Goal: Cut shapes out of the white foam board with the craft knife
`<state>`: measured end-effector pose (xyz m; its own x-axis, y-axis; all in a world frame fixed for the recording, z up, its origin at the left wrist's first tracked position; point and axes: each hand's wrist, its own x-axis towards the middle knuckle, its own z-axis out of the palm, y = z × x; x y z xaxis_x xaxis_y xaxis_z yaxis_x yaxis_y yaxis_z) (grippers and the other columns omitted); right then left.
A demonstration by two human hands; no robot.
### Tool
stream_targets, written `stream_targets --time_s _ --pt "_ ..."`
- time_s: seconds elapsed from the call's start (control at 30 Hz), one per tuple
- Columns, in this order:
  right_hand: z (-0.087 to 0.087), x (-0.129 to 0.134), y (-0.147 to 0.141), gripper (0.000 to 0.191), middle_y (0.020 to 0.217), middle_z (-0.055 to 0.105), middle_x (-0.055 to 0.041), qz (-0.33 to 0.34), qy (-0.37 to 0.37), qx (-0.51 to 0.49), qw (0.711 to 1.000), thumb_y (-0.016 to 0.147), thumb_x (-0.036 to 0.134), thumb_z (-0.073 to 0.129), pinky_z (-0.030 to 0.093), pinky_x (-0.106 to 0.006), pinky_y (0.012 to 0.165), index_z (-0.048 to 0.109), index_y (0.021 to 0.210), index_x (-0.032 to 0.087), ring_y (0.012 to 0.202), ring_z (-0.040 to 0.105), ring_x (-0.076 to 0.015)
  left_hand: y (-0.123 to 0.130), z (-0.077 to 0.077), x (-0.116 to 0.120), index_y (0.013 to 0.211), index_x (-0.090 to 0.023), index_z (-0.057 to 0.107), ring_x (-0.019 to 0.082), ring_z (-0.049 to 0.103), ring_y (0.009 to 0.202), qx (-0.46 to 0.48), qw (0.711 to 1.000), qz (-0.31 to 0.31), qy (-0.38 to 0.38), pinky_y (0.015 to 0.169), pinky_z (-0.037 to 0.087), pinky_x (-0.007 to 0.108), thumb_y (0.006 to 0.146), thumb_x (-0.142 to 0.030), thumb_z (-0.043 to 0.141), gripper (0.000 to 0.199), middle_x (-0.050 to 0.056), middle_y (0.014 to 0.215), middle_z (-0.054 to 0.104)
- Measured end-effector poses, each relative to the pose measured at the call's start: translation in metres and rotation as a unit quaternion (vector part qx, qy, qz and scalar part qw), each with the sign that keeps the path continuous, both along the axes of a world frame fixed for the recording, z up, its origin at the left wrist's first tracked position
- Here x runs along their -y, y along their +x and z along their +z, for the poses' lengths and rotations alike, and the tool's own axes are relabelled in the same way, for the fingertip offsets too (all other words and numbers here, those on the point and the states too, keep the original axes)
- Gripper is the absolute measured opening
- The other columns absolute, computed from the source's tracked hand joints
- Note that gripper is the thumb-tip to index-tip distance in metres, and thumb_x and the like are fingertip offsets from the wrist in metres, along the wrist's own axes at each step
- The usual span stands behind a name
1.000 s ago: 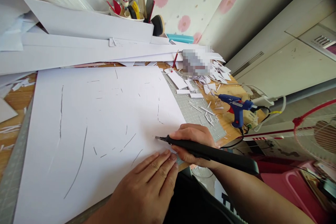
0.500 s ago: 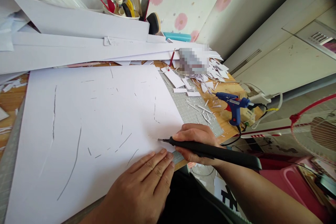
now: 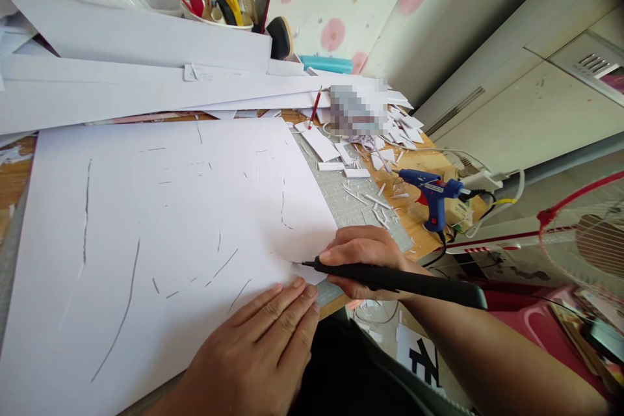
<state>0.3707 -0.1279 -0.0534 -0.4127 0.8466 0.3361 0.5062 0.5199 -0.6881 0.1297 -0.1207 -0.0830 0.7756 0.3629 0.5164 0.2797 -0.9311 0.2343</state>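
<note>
A large white board [image 3: 112, 208], marked with several short dark lines and curves, lies over a grey cutting mat [image 3: 363, 208]. My left hand [image 3: 266, 331] presses flat on its near edge, fingers stretched out side by side. In my right hand [image 3: 363, 260] is a black pen-shaped cutter [image 3: 409, 283] with a narrow metal tip, gripped between thumb and fingers. The tip touches the board near its right corner, just beyond my left fingertips. A faint curved line runs to the tip from the left. The handle leans back toward the lower right.
White scraps and strips [image 3: 380, 201] litter the mat's right side. A blue glue gun [image 3: 431, 195] stands at the table's right edge with its cord hanging. A red pencil [image 3: 315, 109] leans near the back. Long white boards [image 3: 146, 91] and a tub of tools [image 3: 219, 13] line the wall.
The cutter's tip has advanced slightly to the right along the board, and the faint line behind it is longer. My left hand stays flat. The view has shifted a little.
</note>
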Motion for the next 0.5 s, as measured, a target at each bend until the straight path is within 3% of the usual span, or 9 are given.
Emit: stream_targets --time_s 0.2,0.43,0.5 --pt "-0.003 0.003 0.008 0.037 0.092 0.068 -0.0059 0.024 -0.024 -0.013 0.999 0.082 0.013 0.063 0.053 -0.025 0.069 0.06 0.116 0.027 0.078 0.068 -0.016 -0.001 0.002 0.001 0.115 -0.018 0.067 0.015 0.062 0.115 -0.002 1.0 -0.001 -0.003 0.114 0.031 0.029 0.092 -0.013 0.044 0.033 0.002 0.123 0.068" --pt "-0.003 0.005 0.013 0.034 0.094 0.069 -0.0066 0.039 -0.028 0.005 0.999 0.082 0.015 0.063 0.053 -0.024 0.07 0.063 0.114 0.026 0.083 0.07 -0.0165 -0.001 0.002 0.0 0.113 -0.017 0.068 0.014 0.062 0.114 0.006 1.0 0.003 -0.013 0.115 0.029 0.028 0.093 -0.012 0.043 0.033 0.002 0.121 0.069" --pt "-0.004 0.007 0.017 0.026 0.091 0.071 -0.0042 -0.011 -0.008 0.024 1.0 0.083 0.023 0.066 0.053 -0.021 0.069 0.066 0.109 0.028 0.08 0.07 -0.0144 -0.001 0.002 0.0 0.113 -0.017 0.068 0.014 0.062 0.115 0.003 1.0 0.003 -0.009 0.115 0.029 0.028 0.092 -0.011 0.044 0.033 0.002 0.121 0.069"
